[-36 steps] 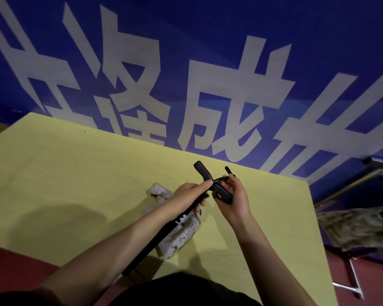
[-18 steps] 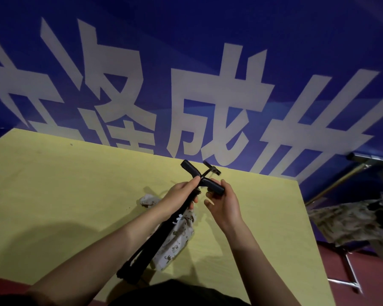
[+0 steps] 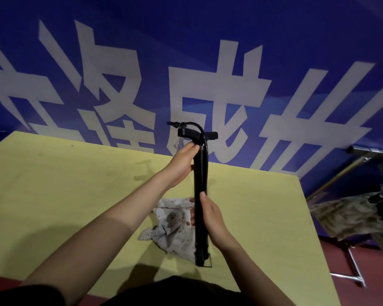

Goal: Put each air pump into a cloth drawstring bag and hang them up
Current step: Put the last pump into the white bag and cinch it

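A black air pump point(image 3: 200, 177) stands nearly upright above the yellow table point(image 3: 53, 184), T-handle at the top with its hose curling over it. My left hand point(image 3: 182, 164) grips the barrel just under the handle. Lower down, my right hand point(image 3: 210, 219) grips the middle of the barrel. A pale printed cloth drawstring bag point(image 3: 170, 226) lies crumpled on the table behind the pump's lower half. The pump's metal foot bracket point(image 3: 205, 262) hangs near the table's front.
A blue banner point(image 3: 208, 62) with large white characters rises right behind the table's far edge. At the right, a folding metal stand point(image 3: 349, 257) on the red floor carries a camouflage cloth point(image 3: 354, 219) with something dark on it.
The pump has swung from a slant to nearly upright and risen. My right hand has slid from the handle and hose down to the middle of the barrel. My left hand keeps its grip near the top.
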{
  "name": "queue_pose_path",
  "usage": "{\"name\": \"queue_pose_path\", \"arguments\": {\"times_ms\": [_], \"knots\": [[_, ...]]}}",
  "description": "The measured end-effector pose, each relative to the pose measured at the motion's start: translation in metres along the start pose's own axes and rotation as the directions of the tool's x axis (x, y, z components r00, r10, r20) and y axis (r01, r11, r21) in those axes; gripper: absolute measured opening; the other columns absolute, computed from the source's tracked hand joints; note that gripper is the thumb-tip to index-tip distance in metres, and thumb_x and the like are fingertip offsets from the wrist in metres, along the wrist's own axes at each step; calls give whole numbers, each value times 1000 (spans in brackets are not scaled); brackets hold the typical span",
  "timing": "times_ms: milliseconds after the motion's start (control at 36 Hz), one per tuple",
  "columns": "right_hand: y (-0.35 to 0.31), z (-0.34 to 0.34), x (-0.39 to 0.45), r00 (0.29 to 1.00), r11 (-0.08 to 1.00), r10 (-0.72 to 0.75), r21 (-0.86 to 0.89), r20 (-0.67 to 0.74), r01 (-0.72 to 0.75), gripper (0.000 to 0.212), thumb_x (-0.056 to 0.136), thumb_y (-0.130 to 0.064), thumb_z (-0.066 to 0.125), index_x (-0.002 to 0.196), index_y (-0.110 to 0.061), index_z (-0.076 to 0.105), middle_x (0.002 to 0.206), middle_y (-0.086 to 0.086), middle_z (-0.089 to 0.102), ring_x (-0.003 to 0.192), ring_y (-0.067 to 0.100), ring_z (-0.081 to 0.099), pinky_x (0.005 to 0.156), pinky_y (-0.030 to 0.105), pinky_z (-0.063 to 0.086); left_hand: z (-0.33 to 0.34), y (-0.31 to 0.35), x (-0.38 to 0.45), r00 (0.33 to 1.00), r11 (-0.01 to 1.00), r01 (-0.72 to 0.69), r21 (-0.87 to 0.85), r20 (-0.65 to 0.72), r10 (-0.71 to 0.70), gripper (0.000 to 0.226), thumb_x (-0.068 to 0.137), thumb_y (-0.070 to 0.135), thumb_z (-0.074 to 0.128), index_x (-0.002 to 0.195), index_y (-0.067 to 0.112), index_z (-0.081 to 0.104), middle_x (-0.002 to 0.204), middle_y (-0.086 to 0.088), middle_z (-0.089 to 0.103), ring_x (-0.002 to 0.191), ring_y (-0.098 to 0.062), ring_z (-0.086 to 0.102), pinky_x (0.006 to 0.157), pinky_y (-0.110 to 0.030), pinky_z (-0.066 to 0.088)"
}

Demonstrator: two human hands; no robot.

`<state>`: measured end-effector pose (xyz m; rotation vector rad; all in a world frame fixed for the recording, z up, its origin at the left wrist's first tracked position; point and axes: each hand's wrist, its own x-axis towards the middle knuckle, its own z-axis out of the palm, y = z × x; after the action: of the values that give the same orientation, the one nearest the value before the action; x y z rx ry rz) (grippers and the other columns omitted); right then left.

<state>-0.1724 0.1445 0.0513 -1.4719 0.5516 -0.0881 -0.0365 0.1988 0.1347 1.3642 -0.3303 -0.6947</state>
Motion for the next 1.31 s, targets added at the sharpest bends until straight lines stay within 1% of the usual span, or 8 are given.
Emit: {"name": "queue_pose_path", "arguments": {"times_ms": [139, 250, 361, 500, 639, 806, 1028, 1306], "knots": [[-10, -14, 2, 995, 999, -50, 15, -81, 52, 41, 99, -41, 44, 86, -4, 59, 58, 7, 56, 49, 19, 53, 49, 26, 45, -15, -13, -2, 1000, 977, -23, 212, 19, 20, 41, 102, 20, 42, 143, 23, 41, 132, 5, 54, 121, -10, 51, 97, -31, 46], [-18, -24, 9, 995, 991, -42, 122, -93, 54, 24, 95, -29, 58, 89, -6, 52, 56, 3, 55, 47, 18, 50, 49, 26, 44, -31, -45, -18, 986, 934, 112, 338, -154, -62, 25, 100, 27, 44, 123, 22, 55, 116, -1, 59, 99, -13, 58, 82, -26, 51], [-32, -30, 21, 980, 969, -53, 228, -193, 97, 18, 93, -21, 63, 83, -12, 51, 61, 4, 53, 50, 18, 50, 53, 28, 44, -40, -83, -55, 911, 804, 413, 427, -188, -368, 32, 102, 30, 36, 87, 11, 57, 75, -3, 58, 59, -13, 53, 56, -24, 46], [-43, -29, 34, 967, 939, -78, 308, -243, 153, 16, 94, -18, 60, 80, -14, 52, 63, 3, 55, 60, 20, 53, 66, 34, 45, -39, -116, -89, 732, 696, 622, 358, 50, -680, 67, 99, 58, 18, 123, 3, 47, 109, -22, 66, 90, -28, 69, 77, -35, 57], [-35, -16, 28, 985, 939, -80, 320, -155, 127, 13, 93, -17, 61, 83, -9, 56, 68, 2, 58, 68, 18, 57, 73, 33, 48, -14, -109, -75, 820, 820, 556, -140, -70, -568, 52, 102, 46, 29, 126, 4, 49, 105, -20, 67, 89, -33, 68, 68, -36, 56], [-18, -11, 14, 996, 992, -49, 111, -71, 57, 11, 88, -18, 68, 92, -9, 63, 80, -1, 61, 77, 11, 62, 73, 27, 49, 4, -102, -70, 913, 902, 375, 215, -252, -320, 37, 102, 38, 32, 85, 18, 58, 68, 1, 55, 61, -14, 54, 58, -27, 39], [-2, -34, 7, 996, 992, 89, -90, 21, -87, 17, 87, -28, 67, 87, -12, 67, 79, 0, 70, 76, 13, 68, 65, 27, 53, 7, -132, -84, 918, 835, 342, 431, -343, -198, 46, 100, 43, 34, 74, 15, 59, 65, -9, 51, 58, -21, 49, 55, -26, 33], [16, -41, 14, 995, 996, 86, -17, -53, -87, 10, 85, -22, 72, 85, -12, 69, 80, -1, 74, 80, 16, 72, 70, 30, 56, -55, -152, -64, 856, 756, 447, 478, -475, -205, 34, 96, 26, 44, 67, 11, 56, 61, -9, 54, 52, -18, 44, 55, -28, 30]]}}
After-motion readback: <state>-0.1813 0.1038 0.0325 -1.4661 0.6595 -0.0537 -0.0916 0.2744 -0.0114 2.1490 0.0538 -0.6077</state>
